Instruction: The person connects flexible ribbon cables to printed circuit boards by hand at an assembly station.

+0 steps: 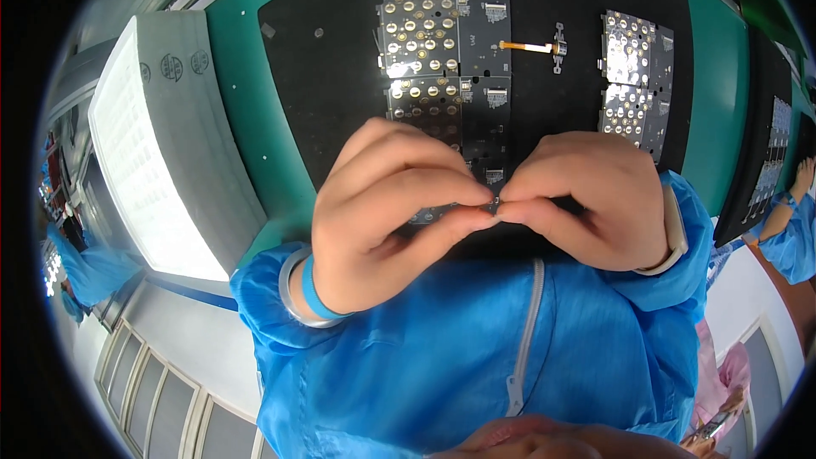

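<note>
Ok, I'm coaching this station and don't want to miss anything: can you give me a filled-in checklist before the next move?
1. Left hand grip: cannot tell; thumb and fingertip come together, but anything between them is too small to make out.
2. Right hand beside the left: ok; their fingertips meet over the near end of the middle board panel.
3. Middle board panel fully visible: not ok; the hands cover part.
4. Flex cable clear of both hands: ok.
5. Right board panel untouched: cannot tell; the right hand hides its near end.
6. Blue wristband on left wrist: ok.
</note>
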Action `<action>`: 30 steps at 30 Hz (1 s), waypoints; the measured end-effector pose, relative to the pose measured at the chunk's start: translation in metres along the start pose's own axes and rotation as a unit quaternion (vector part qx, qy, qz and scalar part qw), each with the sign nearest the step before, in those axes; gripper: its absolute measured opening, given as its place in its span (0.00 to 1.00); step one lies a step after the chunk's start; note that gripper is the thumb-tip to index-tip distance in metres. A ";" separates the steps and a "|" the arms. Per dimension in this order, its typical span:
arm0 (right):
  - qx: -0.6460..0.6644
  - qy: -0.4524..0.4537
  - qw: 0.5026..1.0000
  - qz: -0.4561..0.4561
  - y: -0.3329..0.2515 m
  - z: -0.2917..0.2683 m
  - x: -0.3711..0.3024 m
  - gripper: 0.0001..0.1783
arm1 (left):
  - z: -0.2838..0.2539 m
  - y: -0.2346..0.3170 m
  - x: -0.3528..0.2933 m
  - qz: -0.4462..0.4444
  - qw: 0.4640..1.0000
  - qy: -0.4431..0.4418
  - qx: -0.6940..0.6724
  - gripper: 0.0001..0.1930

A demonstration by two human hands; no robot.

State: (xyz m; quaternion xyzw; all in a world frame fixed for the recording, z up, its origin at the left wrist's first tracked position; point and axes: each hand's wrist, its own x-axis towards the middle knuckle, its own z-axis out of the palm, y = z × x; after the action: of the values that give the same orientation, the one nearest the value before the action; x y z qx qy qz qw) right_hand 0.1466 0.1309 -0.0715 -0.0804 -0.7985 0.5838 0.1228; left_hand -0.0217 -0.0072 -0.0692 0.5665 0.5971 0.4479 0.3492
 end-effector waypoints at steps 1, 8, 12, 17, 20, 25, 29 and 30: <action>-0.029 0.004 0.999 -0.039 0.002 0.002 -0.002 0.08 | 0.001 0.001 0.001 0.024 1.000 0.005 0.014 0.12; -0.144 0.053 0.965 -0.213 0.011 0.005 -0.006 0.13 | -0.001 0.004 0.000 0.064 0.998 0.011 0.016 0.13; -0.149 0.063 0.949 -0.271 0.009 0.008 -0.005 0.14 | 0.001 0.003 0.000 0.105 0.994 0.022 -0.001 0.13; -0.175 0.058 0.940 -0.286 0.008 0.008 -0.006 0.14 | 0.002 0.002 -0.001 0.132 0.990 0.041 0.000 0.12; -0.174 0.069 0.940 -0.287 0.007 0.010 -0.006 0.14 | 0.005 0.003 -0.002 0.133 0.990 0.048 0.003 0.11; -0.175 0.063 0.943 -0.276 0.007 0.008 -0.006 0.14 | 0.005 0.001 -0.001 0.128 0.991 0.044 0.010 0.10; -0.173 0.059 0.944 -0.276 0.007 0.009 -0.006 0.14 | 0.004 0.001 -0.003 0.133 0.990 0.042 0.013 0.10; -0.173 0.058 0.944 -0.274 0.007 0.010 -0.006 0.14 | 0.004 0.001 -0.004 0.133 0.990 0.040 0.013 0.10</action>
State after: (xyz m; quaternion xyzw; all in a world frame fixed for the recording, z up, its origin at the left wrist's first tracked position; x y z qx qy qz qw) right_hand 0.1492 0.1225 -0.0816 0.0873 -0.8701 0.3745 0.3082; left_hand -0.0174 -0.0110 -0.0697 0.6267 0.5361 0.5047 0.2550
